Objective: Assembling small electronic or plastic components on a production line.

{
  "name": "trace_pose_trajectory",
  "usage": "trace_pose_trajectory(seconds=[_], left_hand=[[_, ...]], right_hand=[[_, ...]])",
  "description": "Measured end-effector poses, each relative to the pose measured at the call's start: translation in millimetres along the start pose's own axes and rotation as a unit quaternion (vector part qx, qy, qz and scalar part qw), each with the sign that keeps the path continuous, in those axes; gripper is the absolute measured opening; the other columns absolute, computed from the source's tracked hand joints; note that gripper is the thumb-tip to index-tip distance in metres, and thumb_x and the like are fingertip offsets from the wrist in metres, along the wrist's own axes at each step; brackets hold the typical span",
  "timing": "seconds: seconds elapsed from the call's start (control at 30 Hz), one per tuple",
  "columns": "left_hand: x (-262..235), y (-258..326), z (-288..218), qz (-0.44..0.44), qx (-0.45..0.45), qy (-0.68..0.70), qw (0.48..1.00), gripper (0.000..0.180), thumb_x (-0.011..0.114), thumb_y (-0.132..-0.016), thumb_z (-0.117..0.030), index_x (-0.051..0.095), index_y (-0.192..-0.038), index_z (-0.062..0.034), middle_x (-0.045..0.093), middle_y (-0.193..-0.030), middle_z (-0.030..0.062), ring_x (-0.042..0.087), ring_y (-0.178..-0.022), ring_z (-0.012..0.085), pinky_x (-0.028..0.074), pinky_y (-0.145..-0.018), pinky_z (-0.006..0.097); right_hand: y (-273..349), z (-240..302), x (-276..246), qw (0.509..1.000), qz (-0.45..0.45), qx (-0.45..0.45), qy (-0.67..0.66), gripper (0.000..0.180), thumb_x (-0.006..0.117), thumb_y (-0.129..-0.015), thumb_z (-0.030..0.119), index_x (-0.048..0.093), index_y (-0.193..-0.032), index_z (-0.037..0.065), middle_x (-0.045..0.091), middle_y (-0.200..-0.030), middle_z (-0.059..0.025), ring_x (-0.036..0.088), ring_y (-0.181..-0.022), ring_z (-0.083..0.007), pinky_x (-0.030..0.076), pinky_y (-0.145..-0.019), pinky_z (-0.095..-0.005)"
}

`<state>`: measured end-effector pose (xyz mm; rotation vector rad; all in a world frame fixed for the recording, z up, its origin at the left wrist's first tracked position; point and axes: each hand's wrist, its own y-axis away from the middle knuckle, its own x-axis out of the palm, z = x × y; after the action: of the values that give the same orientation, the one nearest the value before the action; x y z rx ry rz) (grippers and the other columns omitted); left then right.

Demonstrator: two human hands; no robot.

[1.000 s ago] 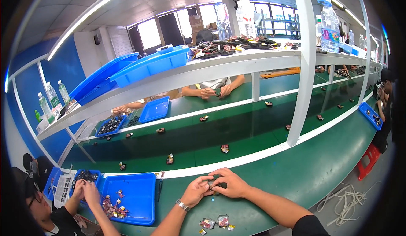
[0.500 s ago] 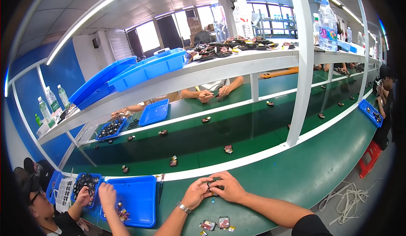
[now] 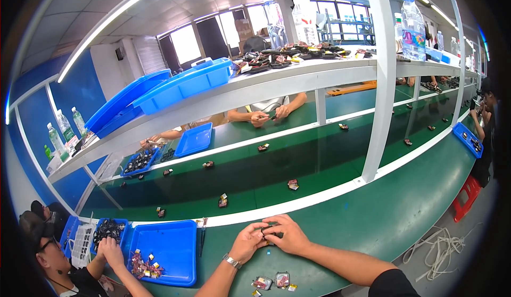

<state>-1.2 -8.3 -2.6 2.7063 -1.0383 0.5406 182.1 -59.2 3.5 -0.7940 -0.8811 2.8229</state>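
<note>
Both of my hands meet over the green worktop, fingers closed around a small black electronic part [image 3: 265, 232], mostly hidden by my fingertips. My left hand [image 3: 247, 243], with a metal wristwatch [image 3: 232, 261] above the forearm, grips it from the left. From the right, my right hand [image 3: 290, 236] pinches the same part. Closer to me, two small electronic assemblies [image 3: 262, 282] with reddish wires and yellow tabs lie side by side. A tiny blue piece [image 3: 269, 252] sits just below my hands.
At left, a blue tray [image 3: 183, 254] holds wired parts, beside a co-worker's hands [image 3: 110, 250] and a tray of black pieces [image 3: 113, 223]. Ahead, a dark green conveyor [image 3: 255, 190] carries spaced assemblies behind a white rail. A white post [image 3: 379, 84] and loaded shelf [image 3: 319, 76] rise above.
Assemblies on the conveyor have shifted slightly right. At left, the co-worker's hand has left the blue tray and joined the other hand. My hands stay nearly still around the black part.
</note>
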Motion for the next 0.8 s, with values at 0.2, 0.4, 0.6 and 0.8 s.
trace_pose_trajectory(seconds=[0.2,0.4,0.6,0.8], left_hand=[[-3.6,0.8,5.5,-0.02,0.041,0.028,0.999,0.026,0.053,-0.097,-0.007,0.047,-0.121,-0.0031,0.061,-0.116,0.0149,0.061,-0.107,0.0224,0.053,-0.093,0.039],[1.3,-0.9,6.2,0.011,0.062,0.058,0.996,0.025,0.052,-0.097,-0.007,0.048,-0.121,-0.0032,0.06,-0.119,0.0162,0.061,-0.11,0.0249,0.052,-0.097,0.041],[-3.8,-2.6,11.0,0.005,0.05,0.07,0.996,0.025,0.053,-0.096,-0.005,0.049,-0.121,-0.003,0.058,-0.123,0.0166,0.06,-0.112,0.0252,0.051,-0.097,0.042],[0.9,-2.9,13.6,-0.024,0.072,0.055,0.996,0.024,0.053,-0.096,-0.005,0.048,-0.12,-0.0027,0.059,-0.122,0.0154,0.06,-0.11,0.0237,0.051,-0.096,0.04]], right_hand=[[-6.4,17.6,-5.5,0.999,0.009,-0.037,-0.019,0.017,0.07,-0.078,0.008,0.072,-0.095,0.006,0.058,-0.125,-0.0078,0.05,-0.119,-0.0288,0.045,-0.098,-0.0379],[-2.7,13.2,-2.7,0.997,-0.032,-0.056,0.035,0.018,0.07,-0.077,0.006,0.072,-0.094,0.005,0.058,-0.124,-0.0086,0.047,-0.122,-0.0295,0.044,-0.1,-0.0386],[-0.5,7.2,3.7,0.999,-0.037,-0.035,0.015,0.018,0.069,-0.077,0.006,0.072,-0.094,0.006,0.059,-0.126,-0.0078,0.047,-0.124,-0.0308,0.042,-0.102,-0.0401],[0.3,3.5,4.6,0.999,-0.006,-0.014,-0.029,0.019,0.066,-0.078,0.005,0.071,-0.096,0.006,0.057,-0.13,-0.0098,0.043,-0.128,-0.0325,0.038,-0.106,-0.0422]])
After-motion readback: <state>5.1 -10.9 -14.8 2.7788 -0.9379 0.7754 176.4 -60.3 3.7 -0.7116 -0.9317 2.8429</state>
